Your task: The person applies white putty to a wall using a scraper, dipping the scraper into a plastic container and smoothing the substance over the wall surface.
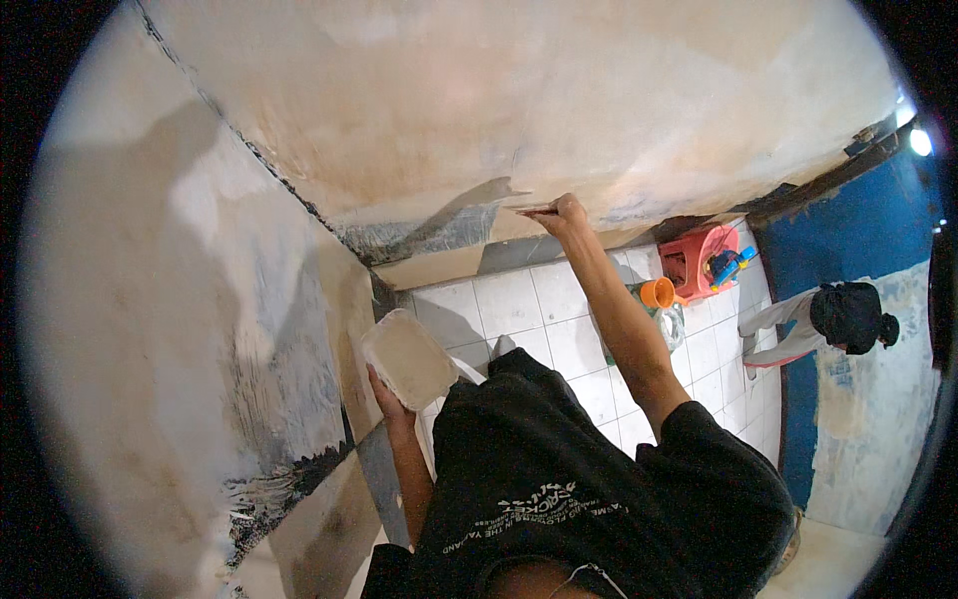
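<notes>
A pale rectangular tub (407,357) is held by the left grip (390,399), which is curled against its side, above the tiled floor (514,304). A thin flat tool (531,211) is clasped by the folded right grip (567,215) beside the patchy wall (479,120); whether the wall is touched cannot be told.

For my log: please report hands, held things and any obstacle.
Left hand holding pale tub. Right hand holding thin tool near wall, contact unclear. Red stool on floor, apart from both hands.
</notes>
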Available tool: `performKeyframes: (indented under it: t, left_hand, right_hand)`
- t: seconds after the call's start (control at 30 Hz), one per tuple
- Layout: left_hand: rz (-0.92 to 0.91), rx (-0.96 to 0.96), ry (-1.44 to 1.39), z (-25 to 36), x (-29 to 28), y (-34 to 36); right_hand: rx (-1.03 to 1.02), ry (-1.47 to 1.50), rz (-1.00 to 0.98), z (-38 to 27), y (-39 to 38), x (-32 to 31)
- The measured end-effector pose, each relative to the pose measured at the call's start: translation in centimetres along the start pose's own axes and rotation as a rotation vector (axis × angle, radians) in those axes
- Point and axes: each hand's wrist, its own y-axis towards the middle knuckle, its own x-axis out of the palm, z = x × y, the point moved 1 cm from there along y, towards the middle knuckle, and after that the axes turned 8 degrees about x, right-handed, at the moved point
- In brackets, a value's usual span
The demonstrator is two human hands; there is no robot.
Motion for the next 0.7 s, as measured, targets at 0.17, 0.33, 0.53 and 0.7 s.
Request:
performKeyframes:
  t: [0.17, 0.33, 0.53, 0.7]
  left_hand:
    - [-0.041, 0.039, 0.018, 0.4, 0.2, 0.6]
    - [-0.272, -0.071, -0.359, -0.7, -2.2, 1.6]
    - [0.02, -0.011, 0.022, -2.5, -1.2, 0.9]
    - [-0.019, 0.051, 0.07, -2.8, -0.4, 1.1]
  right_hand:
    - [0.055, 0.225, -0.033, -4.0, 6.9, 1.2]
    - [0.026, 0.011, -0.178, -8.1, 2.2, 8.2]
    - [-0.117, -0.236, -0.308, -12.7, -9.9, 14.6]
    - [-0.553, -0.733, -0.367, -10.5, -21.9, 17.7]
